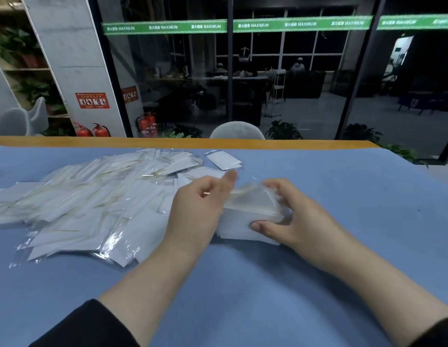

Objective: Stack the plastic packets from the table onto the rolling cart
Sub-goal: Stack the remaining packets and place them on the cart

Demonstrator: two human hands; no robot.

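Observation:
A neat stack of clear plastic packets with white inserts (248, 216) sits on the blue table cover (243, 284) at the centre. My right hand (290, 216) grips its right side, thumb against the near edge and fingers curled over the top. My left hand (195, 206) rests against the stack's left side with fingers loosely bent; its hold is partly blurred. A big loose pile of the same packets (92, 196) spreads over the table's left half. A few single packets (224, 160) lie behind the stack. No rolling cart is in view.
The table's far wooden edge (168, 142) runs across the view, with a grey chair back (236, 131) behind it. Beyond stand glass walls, fire extinguishers (148, 123) and potted plants (283, 131). Bare blue cover lies to the right and in front of me.

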